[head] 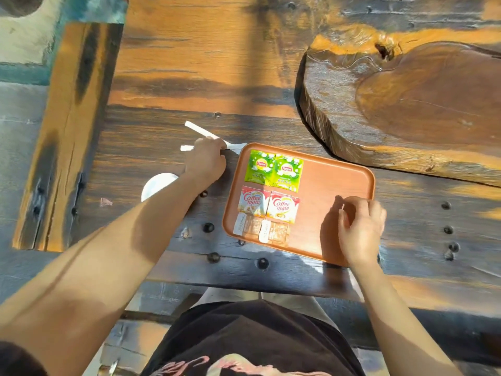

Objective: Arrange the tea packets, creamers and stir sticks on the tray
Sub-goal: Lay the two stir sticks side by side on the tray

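Observation:
An orange tray (336, 180) lies on the dark wooden table. Two green tea packets (273, 169) sit side by side at its far left. Below them lie two red-and-white creamers (268, 204), then two clear sachets (260, 229) near the front edge. Two white paper-wrapped stir sticks (199, 130) lie on the table just left of the tray. My left hand (206, 158) rests on top of them with its fingers curled over the wrappers. My right hand (360, 226) hovers over the tray's right half, fingers loosely bent, nothing visible in it.
A thick carved wooden slab (420, 104) fills the far right of the table, close behind the tray. A white round object (157, 184) sits partly hidden under my left forearm. The table's front edge (244, 289) runs just above my lap.

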### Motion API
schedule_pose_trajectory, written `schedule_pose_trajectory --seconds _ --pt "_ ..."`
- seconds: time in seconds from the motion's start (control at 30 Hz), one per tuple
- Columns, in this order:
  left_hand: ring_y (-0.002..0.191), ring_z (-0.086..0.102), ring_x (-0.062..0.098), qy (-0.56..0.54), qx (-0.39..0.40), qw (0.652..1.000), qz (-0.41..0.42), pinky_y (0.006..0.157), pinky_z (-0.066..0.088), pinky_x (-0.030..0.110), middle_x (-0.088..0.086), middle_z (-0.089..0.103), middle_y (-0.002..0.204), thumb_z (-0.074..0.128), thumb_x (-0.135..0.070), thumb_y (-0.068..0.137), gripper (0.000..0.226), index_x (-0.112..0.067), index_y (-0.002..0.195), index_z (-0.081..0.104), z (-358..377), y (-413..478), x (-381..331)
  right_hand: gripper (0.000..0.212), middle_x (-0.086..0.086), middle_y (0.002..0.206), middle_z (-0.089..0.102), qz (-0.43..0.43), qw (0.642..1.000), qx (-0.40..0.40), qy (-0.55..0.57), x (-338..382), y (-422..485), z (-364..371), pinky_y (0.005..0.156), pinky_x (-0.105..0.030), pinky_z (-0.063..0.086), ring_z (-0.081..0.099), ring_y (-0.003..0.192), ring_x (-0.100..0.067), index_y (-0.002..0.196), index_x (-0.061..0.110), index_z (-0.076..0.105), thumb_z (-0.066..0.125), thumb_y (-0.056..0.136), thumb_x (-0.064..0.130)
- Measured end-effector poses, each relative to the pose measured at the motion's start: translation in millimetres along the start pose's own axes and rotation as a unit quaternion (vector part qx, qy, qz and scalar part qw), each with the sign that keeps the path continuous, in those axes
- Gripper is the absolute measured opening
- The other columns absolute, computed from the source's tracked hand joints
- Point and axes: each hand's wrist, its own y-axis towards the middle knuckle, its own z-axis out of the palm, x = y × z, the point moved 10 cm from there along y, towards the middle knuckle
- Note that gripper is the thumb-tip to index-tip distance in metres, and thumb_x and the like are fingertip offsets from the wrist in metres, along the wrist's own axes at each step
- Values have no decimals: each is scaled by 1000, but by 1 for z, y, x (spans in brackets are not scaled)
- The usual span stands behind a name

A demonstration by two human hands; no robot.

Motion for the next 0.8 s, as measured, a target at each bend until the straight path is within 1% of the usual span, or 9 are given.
schedule_pose_trajectory --seconds 0.1,0.17,0.27,0.37,0.43,0.5,0.57,0.67,0.8 --pt "105 57 37 -24 32 999 -27 86 47 39 19 65 109 44 -12 86 25 -6 101 63 16 -5 -7 24 -30 109 52 98 993 -55 -30 -37 0 -22 88 -52 37 44 102 -46 107 -2 56 58 84 6" --pt "103 58 36 -27 28 999 -21 82 47 38 18 65 109 42 -10 87 26 -6 101 63 23 -11 -11 27 -30 114 50 137 989 -45 -25 -54 -1 -23 90 -55 38 44 106 -46 111 -3 54 57 86 5" --pt "112 50 37 -1 -16 1000 -21 89 45 44 20 55 119 44 -9 87 29 -5 113 55 19 -9 -2 22 -24 115 53 185 983 6 18 -67 -2 -13 91 -51 42 51 107 -40 111 -1 53 50 91 7" --pt "120 43 35 44 -44 998 15 95 41 45 16 51 128 46 -6 85 40 -8 125 49 9 3 -2 19 -24 109 59 191 981 33 23 -66 -2 -6 85 -46 45 55 101 -39 105 -1 56 47 93 9" --pt "129 37 31 70 -37 996 51 103 35 44 10 46 140 43 -3 86 48 -12 133 44 7 10 -8 17 -24 107 60 191 981 33 28 -66 -2 -6 82 -45 45 56 99 -39 104 -1 57 49 92 10" --pt "133 34 28 98 -8 993 58 107 30 42 7 42 145 39 -2 89 50 -15 137 39 9 18 -10 17 -23 107 62 200 978 35 38 -70 -2 -5 82 -44 46 57 99 -39 105 0 57 51 91 9" --pt "126 39 30 150 -2 986 78 104 33 40 11 48 137 38 -3 90 46 -13 134 43 11 24 -15 18 -22 104 65 214 975 35 51 -73 -2 -6 82 -44 47 59 99 -39 105 1 58 53 90 10" --pt "113 44 32 217 -4 970 113 93 37 40 15 54 117 43 -1 87 32 -8 117 52 13 32 -28 16 -19 100 68 221 972 31 71 -74 -2 -8 82 -42 48 61 95 -36 102 3 60 56 89 11" --pt "111 45 34 245 22 958 146 92 38 40 18 53 115 49 7 80 34 -4 112 49 20 39 -35 13 -15 90 68 211 971 37 102 -74 -2 -9 74 -32 44 61 84 -28 97 1 61 59 88 11"
